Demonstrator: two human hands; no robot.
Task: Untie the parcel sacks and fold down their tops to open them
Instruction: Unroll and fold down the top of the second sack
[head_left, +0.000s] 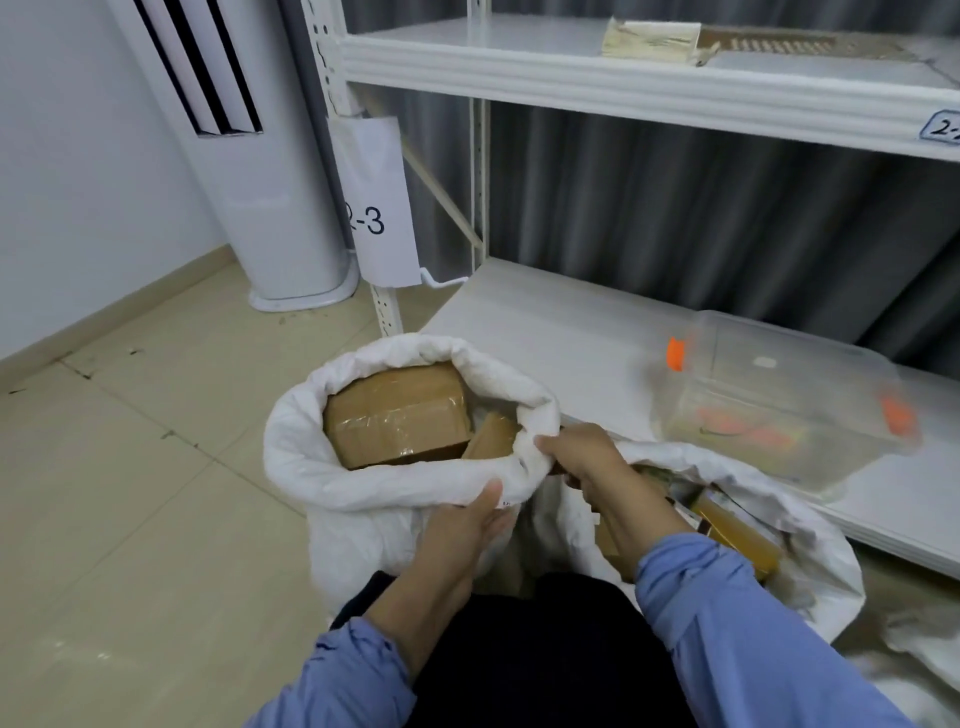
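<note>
A white woven sack (311, 467) stands on the floor in front of me, its top rolled down into a thick rim. Brown taped cardboard parcels (395, 415) show inside it. My left hand (467, 525) grips the near part of the rolled rim, thumb on top. My right hand (582, 452) pinches the rim on the sack's right side. A second white sack (810, 551) stands to the right behind my right forearm, open, with yellowish boxes (737, 530) visible inside.
A white metal shelving rack (571, 78) stands behind the sacks, with a paper label "2-3" on its post. A clear plastic bin with orange clips (779, 405) sits on the low shelf (545, 332). A white standing air conditioner (270, 208) is in the left corner. Tiled floor lies to the left.
</note>
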